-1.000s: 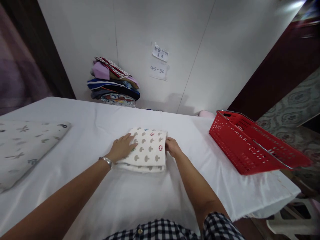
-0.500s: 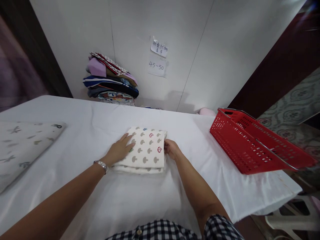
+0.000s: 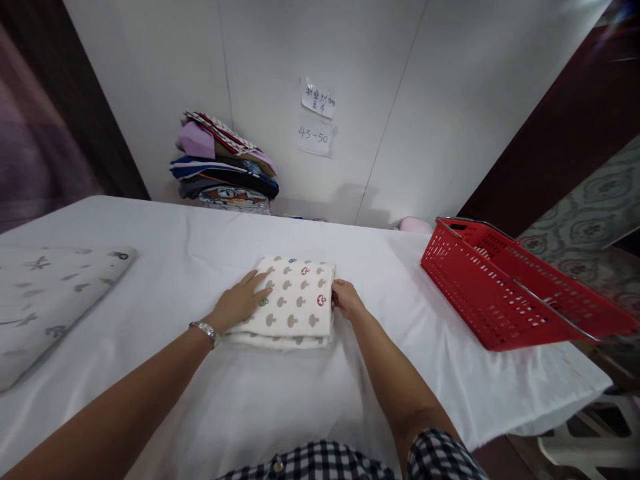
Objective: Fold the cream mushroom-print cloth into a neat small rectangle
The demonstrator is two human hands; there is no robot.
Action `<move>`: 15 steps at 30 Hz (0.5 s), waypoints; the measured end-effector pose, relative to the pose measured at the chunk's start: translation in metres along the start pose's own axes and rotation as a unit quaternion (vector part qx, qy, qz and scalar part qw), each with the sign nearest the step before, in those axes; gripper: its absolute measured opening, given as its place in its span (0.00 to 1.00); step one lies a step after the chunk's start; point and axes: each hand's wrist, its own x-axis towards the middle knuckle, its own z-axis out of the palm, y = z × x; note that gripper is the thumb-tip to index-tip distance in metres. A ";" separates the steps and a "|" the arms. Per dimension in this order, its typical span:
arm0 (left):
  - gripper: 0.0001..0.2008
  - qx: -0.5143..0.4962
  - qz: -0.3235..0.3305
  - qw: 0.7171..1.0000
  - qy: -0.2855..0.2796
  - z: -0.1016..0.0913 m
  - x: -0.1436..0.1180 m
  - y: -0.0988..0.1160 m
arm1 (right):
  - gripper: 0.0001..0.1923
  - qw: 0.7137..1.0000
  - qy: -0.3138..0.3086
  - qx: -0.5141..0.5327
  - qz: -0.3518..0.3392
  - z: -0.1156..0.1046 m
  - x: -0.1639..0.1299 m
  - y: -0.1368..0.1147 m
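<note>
One red basket (image 3: 495, 303) on one white table (image 3: 387, 270). Two folded cloths left of the basket: mushroom-print cloth (image 3: 295, 303) nearer, leaf-print cloth (image 3: 55, 290) farther. Two paper notices (image 3: 315, 137) on the wall, up and left of the basket. Two arms reach forward. Left hand (image 3: 239, 305): palm-down, fingers spread on the mushroom-print cloth's side away from the basket. Right hand (image 3: 346, 298): fingers curled at the edge facing the basket; cannot tell whether its grip pinches.

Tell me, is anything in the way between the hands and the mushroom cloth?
No, nothing visible is in the way. The left hand lies right on the mushroom cloth, and the right hand is at its right edge, fingers curled. The red basket sits off to the right, not between them.
</note>
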 end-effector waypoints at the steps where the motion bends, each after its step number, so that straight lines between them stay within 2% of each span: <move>1: 0.31 0.003 -0.002 1.000 -0.004 0.000 -0.001 0.001 | 0.04 1.000 0.002 -0.001 0.006 -0.001 0.000 0.002; 5: 0.30 0.016 0.003 1.000 0.001 0.001 0.000 -0.001 | 0.04 1.000 0.003 -0.002 0.013 -0.004 0.002 0.009; 9: 0.27 0.065 0.028 0.996 0.062 0.000 0.004 0.003 | 0.04 1.000 0.003 0.001 0.014 -0.005 0.003 0.011; 12: 0.26 0.081 0.078 0.988 0.108 0.000 0.000 0.019 | 0.04 1.000 0.001 0.008 0.017 -0.006 0.003 0.012; 15: 0.27 0.053 0.150 0.982 0.098 0.006 -0.014 0.046 | 0.05 1.000 -0.008 0.012 0.018 -0.006 0.001 0.010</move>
